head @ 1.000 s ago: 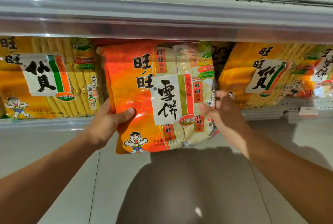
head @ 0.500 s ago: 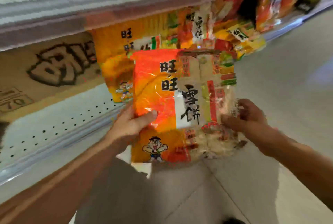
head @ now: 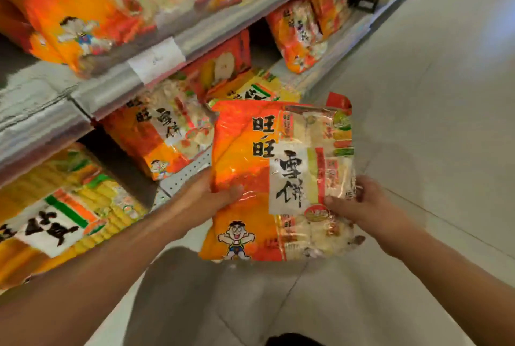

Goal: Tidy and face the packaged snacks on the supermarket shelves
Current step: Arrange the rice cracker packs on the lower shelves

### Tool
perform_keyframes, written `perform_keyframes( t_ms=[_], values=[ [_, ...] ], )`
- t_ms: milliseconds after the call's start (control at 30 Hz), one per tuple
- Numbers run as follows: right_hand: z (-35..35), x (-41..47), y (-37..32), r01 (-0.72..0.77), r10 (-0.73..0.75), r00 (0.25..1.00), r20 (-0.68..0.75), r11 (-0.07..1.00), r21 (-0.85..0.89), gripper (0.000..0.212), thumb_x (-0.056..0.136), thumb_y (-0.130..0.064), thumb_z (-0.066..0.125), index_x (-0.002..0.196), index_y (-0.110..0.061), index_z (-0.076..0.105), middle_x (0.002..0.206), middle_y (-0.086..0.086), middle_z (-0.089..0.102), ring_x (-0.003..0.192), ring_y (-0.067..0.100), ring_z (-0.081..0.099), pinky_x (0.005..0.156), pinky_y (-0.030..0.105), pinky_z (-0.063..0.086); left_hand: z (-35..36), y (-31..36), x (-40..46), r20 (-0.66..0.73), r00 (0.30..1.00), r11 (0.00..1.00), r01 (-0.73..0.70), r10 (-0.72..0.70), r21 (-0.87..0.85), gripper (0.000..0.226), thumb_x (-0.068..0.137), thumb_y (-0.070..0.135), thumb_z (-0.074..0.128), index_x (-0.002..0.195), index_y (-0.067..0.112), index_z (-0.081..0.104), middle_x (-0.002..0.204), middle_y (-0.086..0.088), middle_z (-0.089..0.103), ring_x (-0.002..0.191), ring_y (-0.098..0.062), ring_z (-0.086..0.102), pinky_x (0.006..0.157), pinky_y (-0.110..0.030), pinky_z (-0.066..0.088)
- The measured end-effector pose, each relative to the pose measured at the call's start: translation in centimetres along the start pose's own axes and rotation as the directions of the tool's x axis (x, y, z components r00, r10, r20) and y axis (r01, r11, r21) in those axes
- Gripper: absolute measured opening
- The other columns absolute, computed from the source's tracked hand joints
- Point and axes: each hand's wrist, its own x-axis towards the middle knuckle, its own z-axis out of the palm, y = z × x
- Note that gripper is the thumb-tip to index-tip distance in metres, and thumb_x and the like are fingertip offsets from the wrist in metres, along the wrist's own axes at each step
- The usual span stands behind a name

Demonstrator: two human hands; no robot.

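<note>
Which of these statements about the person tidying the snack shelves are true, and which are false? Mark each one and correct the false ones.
1. Both hands grip the orange snack bag. True.
2. The held bag rests on a shelf. False: it is held in the air over the floor.
3. The left hand has its thumb on the bag's front. True.
4. The right hand hangs idle. False: it grips the bag's right edge.
5. The held bag's printed front faces the camera. True.
</note>
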Motion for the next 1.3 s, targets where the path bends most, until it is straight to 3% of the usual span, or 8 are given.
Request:
perform_keyframes(
  t_ms=[200,400,533,733,933,1033,1133,1300],
  values=[
    [-4.1,4.6,-2.6,0.008,-0.003,0.999,-0.032,0.986,0.166,0.076,0.054,-0.032,0.091,0.116,-0.019,0.049,0.09,-0.001,0.075,0.076,0.018,0.074,0.055,0.03,0.058,-0.3,6.7,6.4,0.134,0.991,0.999,-0.011,0.004,0.047,0.034,0.083,0.042,0.069,0.114,0.03,0.063,0.103,0.012,0.075,0.091,-0.01,0.072,0.071,-0.021,0.057],
    [-6.8,9.3,-3.4,0.005,0.015,0.996,-0.09,0.976,0.216,0.07,0.051,-0.033,0.089,0.109,-0.025,0.051,0.086,-0.007,0.075,0.075,0.018,0.074,0.058,0.034,0.058,1.1,7.9,13.6,0.127,0.989,0.995,0.071,-0.08,0.072,0.044,0.074,0.045,0.074,0.112,0.024,0.065,0.107,0.0,0.074,0.093,-0.017,0.072,0.086,-0.036,0.058],
    [-11.0,12.9,-4.3,-0.007,0.036,0.989,-0.141,0.98,0.201,0.064,0.053,-0.028,0.088,0.104,-0.024,0.05,0.081,-0.013,0.073,0.07,0.018,0.073,0.05,0.027,0.055,4.7,8.1,20.4,0.161,0.985,0.992,0.083,-0.068,-0.091,0.05,0.065,0.04,0.075,0.112,0.027,0.064,0.112,0.003,0.073,0.103,-0.018,0.069,0.093,-0.04,0.054],
    [-16.3,18.6,-10.1,-0.12,0.141,0.966,-0.219,0.987,0.109,0.055,0.062,-0.018,0.088,0.105,-0.021,0.054,0.086,-0.003,0.075,0.072,0.02,0.074,0.051,0.028,0.056,8.0,9.3,28.6,0.099,0.989,0.929,0.142,-0.115,-0.341,0.033,0.065,0.034,0.084,0.096,0.031,0.071,0.097,0.008,0.076,0.088,-0.012,0.073,0.071,-0.028,0.056],
    [-16.7,25.8,-13.9,-0.214,0.215,0.965,-0.153,0.977,0.018,0.049,0.068,-0.015,0.086,0.108,-0.021,0.059,0.085,-0.005,0.075,0.072,0.018,0.074,0.047,0.029,0.054,8.0,9.4,33.0,0.031,0.978,0.895,0.201,-0.206,-0.399,0.031,0.068,0.038,0.074,0.098,0.046,0.07,0.1,0.01,0.075,0.094,-0.015,0.071,0.087,-0.045,0.055],
    [-16.6,29.6,-13.7,-0.231,0.234,0.97,-0.073,0.972,0.045,0.05,0.071,-0.015,0.083,0.116,-0.018,0.06,0.094,0.002,0.075,0.081,0.023,0.074,0.057,0.036,0.058,7.8,8.8,35.3,-0.029,0.974,0.899,0.195,-0.224,-0.393,0.045,0.068,0.038,0.074,0.113,0.034,0.066,0.105,0.003,0.075,0.099,-0.022,0.07,0.091,-0.052,0.053],
    [-16.7,34.7,-12.9,-0.229,0.228,0.969,0.09,0.973,0.005,0.055,0.071,-0.018,0.083,0.118,-0.02,0.055,0.1,0.005,0.074,0.088,0.026,0.073,0.073,0.045,0.059,7.6,7.4,37.7,-0.076,0.976,0.924,0.167,-0.205,-0.345,0.042,0.067,0.036,0.076,0.108,0.028,0.069,0.101,0.002,0.076,0.093,-0.02,0.072,0.086,-0.05,0.056],
    [-15.6,44.7,-14.4,-0.04,0.067,0.935,0.348,0.996,-0.084,0.054,0.064,-0.023,0.083,0.113,-0.019,0.062,0.1,0.002,0.075,0.091,0.022,0.072,0.077,0.04,0.058,5.7,5.6,41.5,-0.324,0.926,0.93,0.068,-0.193,-0.362,0.039,0.059,0.035,0.08,0.095,0.025,0.07,0.093,0.001,0.077,0.088,-0.025,0.073,0.079,-0.04,0.057]
  ],
)
